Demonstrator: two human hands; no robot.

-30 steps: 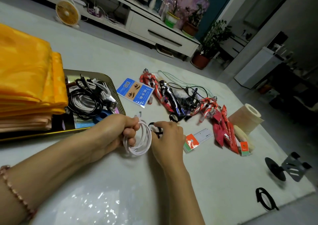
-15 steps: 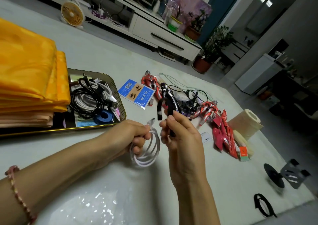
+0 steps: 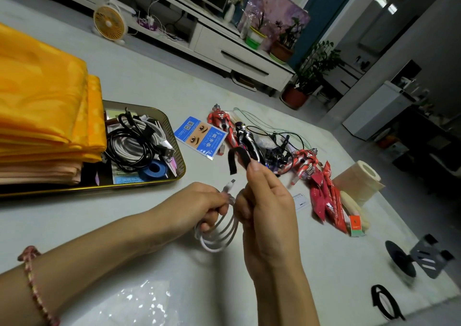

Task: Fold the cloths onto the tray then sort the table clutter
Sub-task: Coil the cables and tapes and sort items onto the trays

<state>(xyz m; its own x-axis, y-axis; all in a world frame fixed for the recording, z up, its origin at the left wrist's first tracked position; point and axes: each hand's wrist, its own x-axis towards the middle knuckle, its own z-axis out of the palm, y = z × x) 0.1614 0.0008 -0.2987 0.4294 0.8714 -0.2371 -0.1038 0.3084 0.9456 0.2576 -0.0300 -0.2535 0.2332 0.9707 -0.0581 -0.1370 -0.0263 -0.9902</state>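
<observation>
2 colours of folded cloths (image 3: pixel 42 116), orange over peach, are stacked at the left end of the tray (image 3: pixel 99 188); from that I judge the folding part done. The tray's right end holds bundled cables (image 3: pixel 132 146) and a blue tape roll (image 3: pixel 154 169). Right of the tray, above the bench (image 3: pixel 349 288), the left grip (image 3: pixel 207 206) is curled round a white cable coil (image 3: pixel 219 236), with 1 plug end poking up past the knuckles. Just beside it, the right grip (image 3: pixel 264 201) pinches a black strap (image 3: pixel 237 158) between thumb and fingertips, the strap arched with 1 end hanging free. I judge the step in hand to be binding the coil before it goes to the tray. Risks noted: 1, the loops hang loose below the left grip, so any slackening there would let them spring apart; 2, the strap is held by a small pinch and may slip out or stick to itself. Further right, toy figures (image 3: pixel 224 126), red sachets (image 3: pixel 324 196), a paper roll (image 3: pixel 359 178) and a phone stand (image 3: pixel 419 258) lie unsorted.
</observation>
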